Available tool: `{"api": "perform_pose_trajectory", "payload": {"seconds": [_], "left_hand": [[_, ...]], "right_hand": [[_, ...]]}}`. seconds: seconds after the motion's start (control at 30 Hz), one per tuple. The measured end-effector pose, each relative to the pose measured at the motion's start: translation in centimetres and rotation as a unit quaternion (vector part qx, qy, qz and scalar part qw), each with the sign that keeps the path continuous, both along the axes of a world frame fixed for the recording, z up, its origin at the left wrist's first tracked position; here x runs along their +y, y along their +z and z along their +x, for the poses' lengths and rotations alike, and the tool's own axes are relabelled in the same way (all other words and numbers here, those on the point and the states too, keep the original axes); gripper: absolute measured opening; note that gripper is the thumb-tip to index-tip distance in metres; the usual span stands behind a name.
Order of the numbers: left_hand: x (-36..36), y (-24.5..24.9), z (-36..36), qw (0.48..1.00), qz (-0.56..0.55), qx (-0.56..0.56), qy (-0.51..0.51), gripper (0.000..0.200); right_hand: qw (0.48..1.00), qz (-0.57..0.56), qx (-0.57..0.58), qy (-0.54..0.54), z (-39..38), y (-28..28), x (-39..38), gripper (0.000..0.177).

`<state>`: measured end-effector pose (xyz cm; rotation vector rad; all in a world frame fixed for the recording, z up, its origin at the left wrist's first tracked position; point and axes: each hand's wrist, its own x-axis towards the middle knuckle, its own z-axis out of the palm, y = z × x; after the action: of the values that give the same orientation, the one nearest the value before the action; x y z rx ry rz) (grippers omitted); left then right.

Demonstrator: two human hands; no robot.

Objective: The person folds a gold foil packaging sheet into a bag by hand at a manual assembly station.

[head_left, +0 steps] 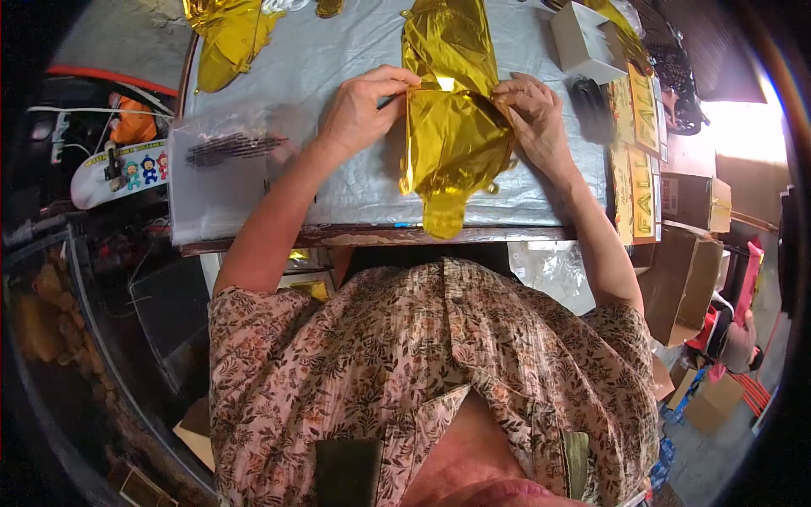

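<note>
A flat, deflated gold foil balloon lies on the grey-covered table, with a crosswise fold near its middle. Its lower tip hangs toward the table's front edge, and small tabs stick out along its sides. My left hand pinches the balloon's left edge at the fold between thumb and fingers. On the opposite side, my right hand grips the right edge at about the same height, its fingertips partly hidden against the foil.
Another gold foil piece lies at the far left. A clear plastic bag with dark thin strips covers the left front corner. At right stand a white open box, a black roll and printed boxes. Cardboard boxes stand beyond.
</note>
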<state>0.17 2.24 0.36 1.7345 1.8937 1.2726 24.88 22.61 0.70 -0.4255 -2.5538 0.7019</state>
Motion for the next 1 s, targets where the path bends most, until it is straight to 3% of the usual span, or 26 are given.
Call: {"api": "perform_pose_trajectory", "payload": {"seconds": [0.07,0.3,0.4,0.5,0.57,0.67,0.73,0.83,0.97,1.0], "left_hand": [[0.2,0.1,0.3,0.999,0.021,-0.023,0.022,0.014],[0.2,0.4,0.2,0.997,-0.063,-0.015,0.032,0.021],[0.2,0.5,0.4,0.997,-0.052,-0.043,0.039,0.020],[0.2,0.4,0.3,0.998,-0.058,0.022,0.032,0.020],[0.5,-0.3,0.1,0.999,0.005,0.009,0.031,0.015],[0.9,0.1,0.2,0.998,-0.004,-0.030,0.048,0.016],[1.4,0.8,0.7,0.998,0.045,-0.022,0.044,0.023],[2.0,1.5,1.0,0.986,-0.107,-0.034,0.126,0.050],[2.3,2.0,1.1,0.978,-0.145,-0.030,0.145,0.050],[2.2,1.6,1.1,0.983,-0.102,-0.027,0.150,0.049]], "right_hand": [[1.000,-0.010,0.001,-0.015,-0.1,-0.1,-0.2,0.011],[0.997,-0.056,0.001,-0.050,-0.3,-0.6,-0.3,0.010],[0.997,-0.058,-0.006,-0.055,-0.3,-0.5,-0.4,0.009],[0.996,-0.075,0.005,-0.045,-0.4,-1.2,0.1,0.008],[0.997,-0.066,0.000,-0.049,-0.2,-0.8,-0.2,0.008],[0.998,-0.051,-0.007,-0.047,-0.3,-0.9,-0.1,0.010],[0.998,-0.045,-0.008,-0.044,-0.6,-0.4,-0.4,0.012],[0.994,-0.001,-0.038,-0.100,-0.9,0.3,-1.3,0.017],[0.992,-0.027,-0.008,-0.127,-1.7,-0.2,-1.5,0.023],[0.990,-0.036,0.008,-0.139,-1.8,-0.4,-1.5,0.024]]}}
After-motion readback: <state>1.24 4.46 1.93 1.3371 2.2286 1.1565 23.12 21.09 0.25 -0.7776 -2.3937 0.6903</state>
